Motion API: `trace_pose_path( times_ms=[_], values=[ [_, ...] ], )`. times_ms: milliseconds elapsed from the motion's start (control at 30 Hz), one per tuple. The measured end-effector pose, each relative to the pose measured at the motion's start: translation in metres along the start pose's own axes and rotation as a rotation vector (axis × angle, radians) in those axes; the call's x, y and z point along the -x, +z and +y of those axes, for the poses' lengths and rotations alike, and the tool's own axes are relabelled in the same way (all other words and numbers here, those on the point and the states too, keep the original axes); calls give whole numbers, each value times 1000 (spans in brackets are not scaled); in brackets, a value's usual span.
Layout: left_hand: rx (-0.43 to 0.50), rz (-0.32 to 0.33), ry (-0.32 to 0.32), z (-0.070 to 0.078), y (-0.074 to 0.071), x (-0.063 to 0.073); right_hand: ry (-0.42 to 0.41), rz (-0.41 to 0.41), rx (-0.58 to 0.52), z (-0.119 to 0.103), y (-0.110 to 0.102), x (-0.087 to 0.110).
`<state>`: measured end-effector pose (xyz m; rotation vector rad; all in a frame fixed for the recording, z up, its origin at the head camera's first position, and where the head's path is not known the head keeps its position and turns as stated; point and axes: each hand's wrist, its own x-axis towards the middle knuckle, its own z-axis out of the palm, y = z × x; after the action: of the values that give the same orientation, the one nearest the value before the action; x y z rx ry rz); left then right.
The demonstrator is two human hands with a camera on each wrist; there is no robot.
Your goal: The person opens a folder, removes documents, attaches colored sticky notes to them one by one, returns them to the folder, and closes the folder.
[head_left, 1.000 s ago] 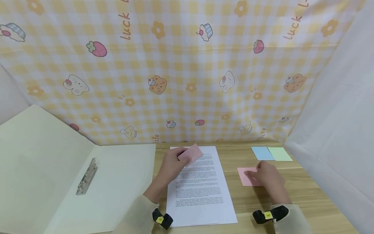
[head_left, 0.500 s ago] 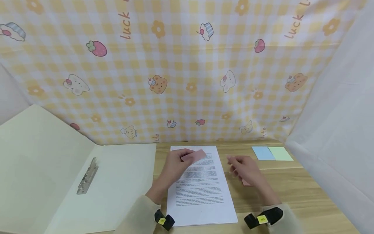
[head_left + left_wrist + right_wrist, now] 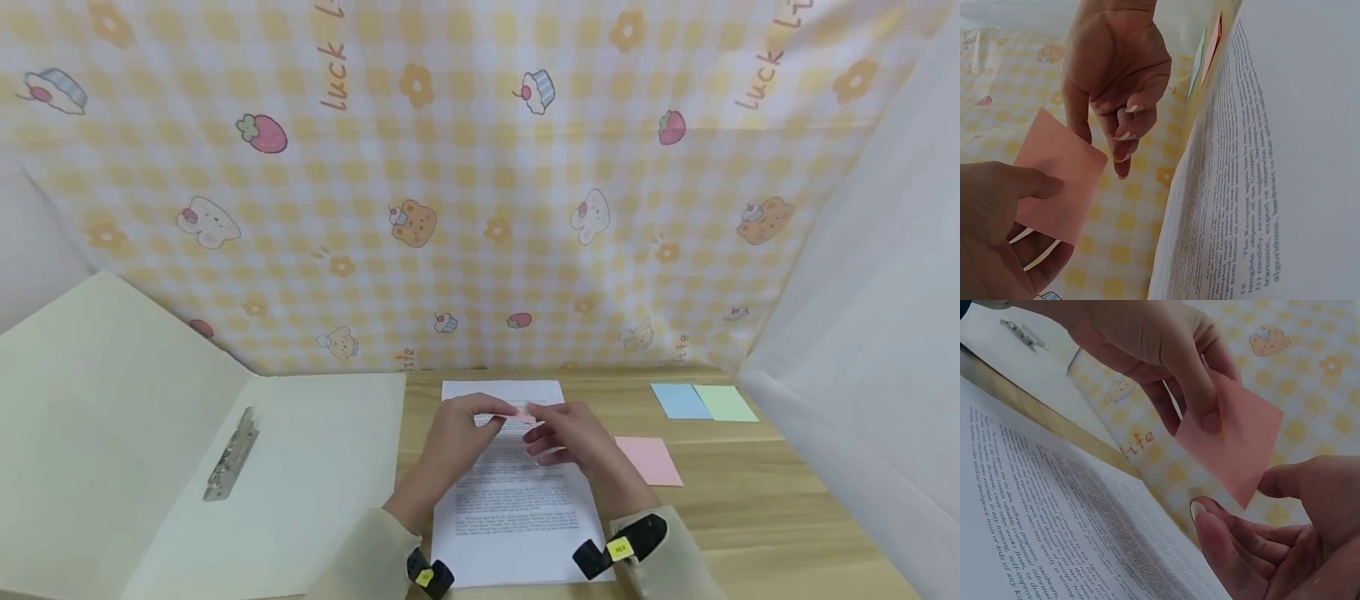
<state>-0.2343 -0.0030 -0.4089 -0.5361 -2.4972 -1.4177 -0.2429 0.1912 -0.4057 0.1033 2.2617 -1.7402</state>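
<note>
head view: above the printed sheet (image 3: 517, 533), left hand (image 3: 459, 432) pinches a pink sticky note (image 3: 1074, 159). right hand (image 3: 576, 435), fingers parted, is at its edge; light pressure should avoid creases.

My right hand (image 3: 566, 432) no longer covers the pink square (image 3: 651, 462) at lower right, which now shows whole; it is at the centre, close to the pink note (image 3: 522, 417) in my left hand (image 3: 459, 431), now tipped nearly edge-on in the head view.
</note>
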Motion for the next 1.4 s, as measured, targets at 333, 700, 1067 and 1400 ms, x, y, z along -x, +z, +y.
trace_pose_path(
  times_ms=[333,700,1067,1400],
  values=[
    [-102,-87,19,-2,-1,1,-64,33,2,6,3,-14],
    [50,102,-227,-19,-18,-10,-94,62,51,6,10,-28],
    [36,29,-347,-46,-27,-14,-128,39,120,3,29,-39],
    [-105,122,-366,-64,-17,-16,-174,127,242,12,53,-54]
  ],
)
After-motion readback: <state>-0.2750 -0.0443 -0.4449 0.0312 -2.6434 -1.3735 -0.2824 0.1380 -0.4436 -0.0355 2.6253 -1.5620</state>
